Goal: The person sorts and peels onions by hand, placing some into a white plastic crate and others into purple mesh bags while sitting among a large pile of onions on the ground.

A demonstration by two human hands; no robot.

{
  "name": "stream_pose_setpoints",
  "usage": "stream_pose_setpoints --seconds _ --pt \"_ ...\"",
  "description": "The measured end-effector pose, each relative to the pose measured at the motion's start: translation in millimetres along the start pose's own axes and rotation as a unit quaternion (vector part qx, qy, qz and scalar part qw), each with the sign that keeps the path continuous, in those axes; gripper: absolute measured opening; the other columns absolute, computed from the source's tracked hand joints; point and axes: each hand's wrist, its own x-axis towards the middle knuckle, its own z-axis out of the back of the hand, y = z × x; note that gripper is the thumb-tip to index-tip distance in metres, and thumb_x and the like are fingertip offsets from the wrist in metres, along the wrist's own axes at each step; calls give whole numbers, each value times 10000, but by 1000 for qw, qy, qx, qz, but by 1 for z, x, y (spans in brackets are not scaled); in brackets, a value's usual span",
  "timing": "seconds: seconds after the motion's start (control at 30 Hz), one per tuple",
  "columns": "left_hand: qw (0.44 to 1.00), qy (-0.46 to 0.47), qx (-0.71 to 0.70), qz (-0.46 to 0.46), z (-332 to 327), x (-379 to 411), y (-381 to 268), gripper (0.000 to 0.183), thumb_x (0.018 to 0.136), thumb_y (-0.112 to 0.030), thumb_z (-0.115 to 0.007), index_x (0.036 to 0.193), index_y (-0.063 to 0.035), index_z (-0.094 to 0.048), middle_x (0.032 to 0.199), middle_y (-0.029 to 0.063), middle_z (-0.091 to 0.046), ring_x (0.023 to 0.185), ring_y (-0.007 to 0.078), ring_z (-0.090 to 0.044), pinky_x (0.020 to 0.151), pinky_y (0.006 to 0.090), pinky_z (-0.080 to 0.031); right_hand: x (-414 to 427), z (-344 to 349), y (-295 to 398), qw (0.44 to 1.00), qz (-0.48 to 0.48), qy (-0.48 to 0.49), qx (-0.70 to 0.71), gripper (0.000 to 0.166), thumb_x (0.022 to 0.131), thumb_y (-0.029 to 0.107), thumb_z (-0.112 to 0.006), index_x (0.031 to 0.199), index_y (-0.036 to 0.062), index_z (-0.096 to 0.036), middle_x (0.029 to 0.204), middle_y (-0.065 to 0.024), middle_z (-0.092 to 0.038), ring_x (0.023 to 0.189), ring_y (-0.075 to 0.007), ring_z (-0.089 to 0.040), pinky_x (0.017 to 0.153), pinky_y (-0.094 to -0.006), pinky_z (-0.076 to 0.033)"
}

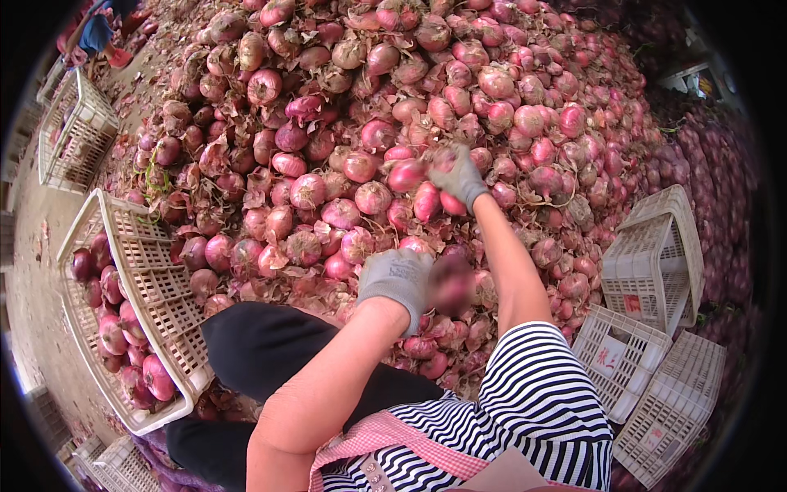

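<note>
A big heap of red onions (pixel 372 198) with loose dry skins spreads out before me. My left hand (pixel 393 280), in a grey knit glove, is over the near part of the heap; its fingers are largely hidden from view. Just right of it is a blurred dark red onion (pixel 452 284), and I cannot tell whether the hand touches it. Farther out, my right hand (pixel 460 175), gloved too, has its fingers around an onion (pixel 441 158) with dry roots or skin, blurred. At my left a white plastic crate (pixel 138 425) holds several red onions.
Another white crate (pixel 79 132) stands at the upper left, near a person (pixel 97 34) partly in view. Several white crates (pixel 622 363) lie on the right, beside darker netted onions (pixel 725 203). A strip of concrete floor (pixel 43 246) runs along the left.
</note>
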Motion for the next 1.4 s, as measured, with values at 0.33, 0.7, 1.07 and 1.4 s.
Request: stream_pose_setpoints --seconds 0.33,0.7,1.07,1.4 --pt "991 -35 -62 113 -19 -19 51 850 894 -617 -581 1488 -52 -354 1456 268 -479 1284 402 -561 1052 462 -473 -170 6 96 971 42 77 222 915 767 353 -847 1430 22 -311 1234 -114 -553 1116 -187 -550 998 -364 -474" --pt "845 -207 -493 -16 -43 -49 91 846 829 -177 -844 1489 11 -350 1213 100 -675 1036 160 -660 909 305 -547 -270 31 256 739 -69 276 611 653 1065 307 -489 1584 20 -217 1484 -73 -464 1346 -157 -459 1096 -318 -419" --pt "680 -288 -672 -55 -40 -84 98 737 780 -319 -865 1355 14 -544 1151 98 -692 1004 164 -657 873 322 -558 -262 29 255 824 -2 282 492 616 1046 318 -530 1516 -23 -325 1321 -90 -531 1243 -167 -526 1063 -319 -446" --pt "526 -297 -796 -44 -45 -117 125 366 989 -246 -626 1317 -91 -577 1184 35 -650 1086 179 -654 868 388 -611 -90 43 25 989 -13 -78 -129 936 785 379 -749 1484 -102 -353 1476 -307 -461 1383 -368 -465 1143 -388 -384"
